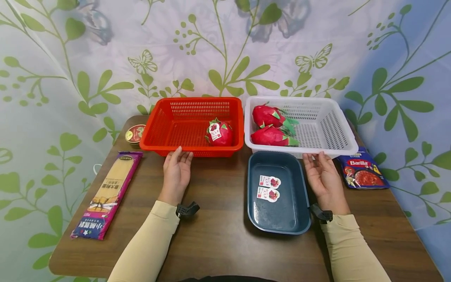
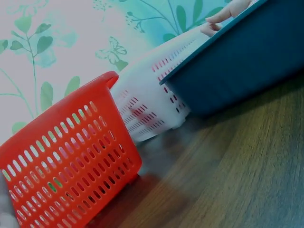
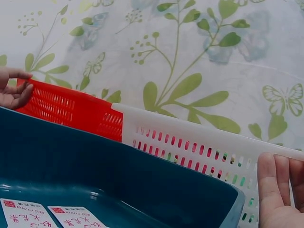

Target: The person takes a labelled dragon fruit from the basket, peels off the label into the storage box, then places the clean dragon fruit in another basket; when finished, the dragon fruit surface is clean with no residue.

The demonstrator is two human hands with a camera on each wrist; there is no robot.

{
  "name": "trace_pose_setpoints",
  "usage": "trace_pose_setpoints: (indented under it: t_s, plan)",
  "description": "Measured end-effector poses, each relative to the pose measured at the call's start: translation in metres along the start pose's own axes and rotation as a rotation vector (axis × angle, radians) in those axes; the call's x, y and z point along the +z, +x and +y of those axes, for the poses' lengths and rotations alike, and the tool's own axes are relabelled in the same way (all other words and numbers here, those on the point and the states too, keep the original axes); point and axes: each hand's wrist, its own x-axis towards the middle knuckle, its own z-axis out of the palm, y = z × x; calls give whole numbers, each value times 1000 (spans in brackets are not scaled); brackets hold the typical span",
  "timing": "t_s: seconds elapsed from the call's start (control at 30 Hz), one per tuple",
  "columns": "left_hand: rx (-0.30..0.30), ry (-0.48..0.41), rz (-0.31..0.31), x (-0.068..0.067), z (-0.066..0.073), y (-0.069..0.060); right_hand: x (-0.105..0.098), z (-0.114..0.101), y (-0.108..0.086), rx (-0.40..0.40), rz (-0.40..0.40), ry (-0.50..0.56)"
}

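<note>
Now, left hand (image 1: 177, 172) pinching slotted plastic red basket (image 1: 188, 129), right hand (image 1: 325, 178) pinching rectangular white basket (image 1: 313, 135).

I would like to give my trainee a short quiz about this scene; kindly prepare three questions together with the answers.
1. How many dragon fruits lie in the white basket?
2. True or false: the left hand is at the near rim of the red basket.
3. What lies in the blue tray: A, a tin; B, two stickers; C, a pasta pack?

Key: 1. Two. 2. True. 3. B.
</note>
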Motion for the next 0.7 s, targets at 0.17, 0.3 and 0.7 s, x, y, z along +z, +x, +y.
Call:
trace_pose_setpoints:
  t_s: [0.17, 0.3, 0.7]
  plan:
    - [10, -40, -3, -3, 0, 1, 0, 0, 0, 3, 1, 1]
    - [15, -54, -9, -5, -1, 1, 0, 1, -1, 2, 7, -3]
    - [-4, -93, -33, -9, -2, 4, 3, 1, -3, -112, 59, -212]
